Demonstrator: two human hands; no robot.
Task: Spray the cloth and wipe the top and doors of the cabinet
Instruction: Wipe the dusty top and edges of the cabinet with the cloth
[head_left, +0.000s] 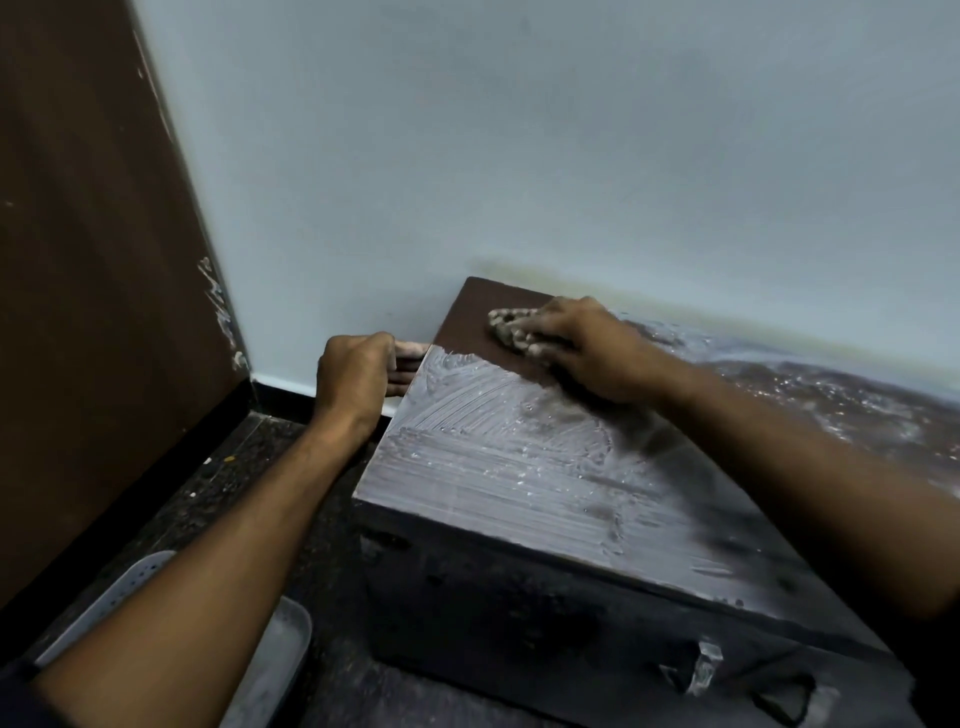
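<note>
From the head camera, looking down into the corner of the room, the right hand (566, 343) lies on the far part of the cabinet (519, 493) top, close to the pale wall (519, 130). Its fingers curl over a bunched, greyish cloth (506, 325), gripping it and pressing it flat against the wood. Just around the cloth the top is dark bare brown; nearer the camera it is covered with whitish, streaky smears and small wet specks that run in arcs and straight lines.

The left hand (356, 371) is at the cabinet's left edge, near the back corner. Its fingers are bent round that edge and disappear down the side, so it grips the cabinet itself; the knuckles and back of the hand face up.

The cabinet's front face, dark and shadowed, carries a pale metal handle (701, 670) low on the right. On the dark speckled floor (249, 467) to the left of the cabinet sits a light grey tray (280, 665), partly hidden behind the left forearm. A brown wooden panel (88, 260) stands along the left side, meeting the wall in the corner.
</note>
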